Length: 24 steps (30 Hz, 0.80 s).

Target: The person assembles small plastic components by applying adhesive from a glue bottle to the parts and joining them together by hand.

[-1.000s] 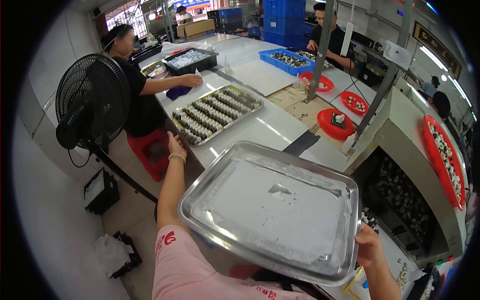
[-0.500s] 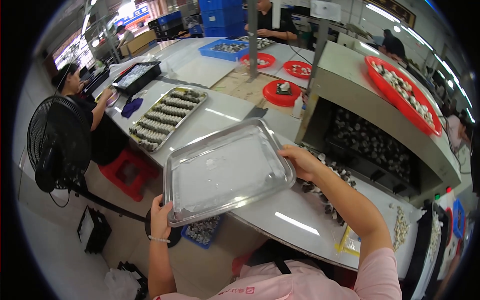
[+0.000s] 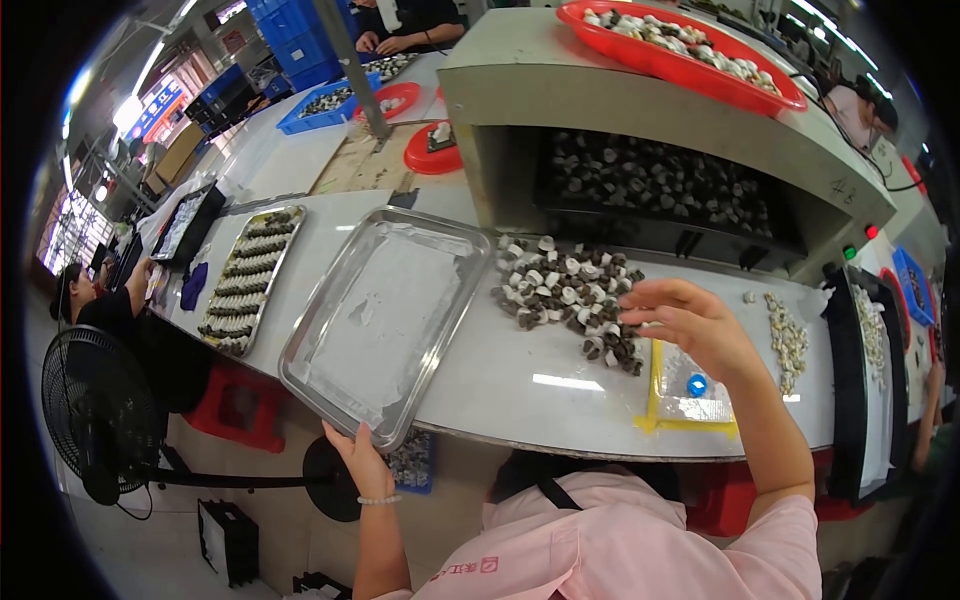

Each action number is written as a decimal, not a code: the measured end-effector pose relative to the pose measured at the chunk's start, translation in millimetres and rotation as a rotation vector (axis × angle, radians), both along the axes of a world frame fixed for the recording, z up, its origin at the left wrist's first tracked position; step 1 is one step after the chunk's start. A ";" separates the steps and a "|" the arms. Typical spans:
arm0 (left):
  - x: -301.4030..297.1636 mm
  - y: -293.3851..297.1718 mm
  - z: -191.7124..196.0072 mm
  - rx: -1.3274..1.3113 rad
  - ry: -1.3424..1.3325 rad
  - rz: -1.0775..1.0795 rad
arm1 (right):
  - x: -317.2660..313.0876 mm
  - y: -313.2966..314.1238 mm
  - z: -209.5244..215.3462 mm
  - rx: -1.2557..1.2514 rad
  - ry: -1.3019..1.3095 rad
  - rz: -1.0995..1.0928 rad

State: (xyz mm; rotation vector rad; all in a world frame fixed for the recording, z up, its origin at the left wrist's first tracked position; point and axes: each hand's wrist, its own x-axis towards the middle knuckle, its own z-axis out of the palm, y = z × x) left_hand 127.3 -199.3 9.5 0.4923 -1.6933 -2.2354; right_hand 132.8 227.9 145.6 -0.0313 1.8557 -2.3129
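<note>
Head view: only the left hand [image 3: 362,465] grips the overhanging metal tray [image 3: 442,335], right hand [image 3: 697,327] loosely spread, so slipping could tip it.

Blue crate [image 3: 431,466] below partly hidden by metal tray [image 3: 385,310]; black-shirted co-worker [image 3: 428,16] cut off by upper edge

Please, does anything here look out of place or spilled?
Mildly, yes. The metal tray is askew, its near corner jutting past the table edge at the left hand. Small dark and white pieces lie heaped loose on the table without a container, though perhaps on purpose.
</note>
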 end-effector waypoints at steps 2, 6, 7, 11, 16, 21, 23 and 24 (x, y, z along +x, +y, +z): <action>-0.7 3.0 -10.2 -0.273 0.002 0.115 | 35.8 20.6 -7.0 0.013 -0.001 -0.096; 5.7 15.2 -3.7 -1.012 0.038 0.195 | 100.7 50.6 -32.7 -0.073 -0.013 -0.308; 10.6 23.5 10.6 -1.313 0.100 0.125 | 112.6 56.4 -38.7 -0.077 -0.018 -0.314; 19.6 63.7 56.4 -1.672 0.164 -0.212 | 142.0 71.1 -54.3 -0.090 -0.030 -0.406; -28.9 91.6 35.8 -1.676 0.139 -0.353 | 149.0 84.8 -61.5 -0.070 0.012 -0.394; -25.9 97.2 32.3 -1.829 0.169 -0.239 | 169.8 103.2 -81.4 -0.081 0.034 -0.469; -23.7 101.9 30.6 -1.848 0.168 -0.205 | 173.3 108.2 -86.8 -0.114 0.016 -0.513; -23.5 104.7 29.6 -1.841 0.172 -0.188 | 173.6 109.5 -88.0 -0.126 0.012 -0.514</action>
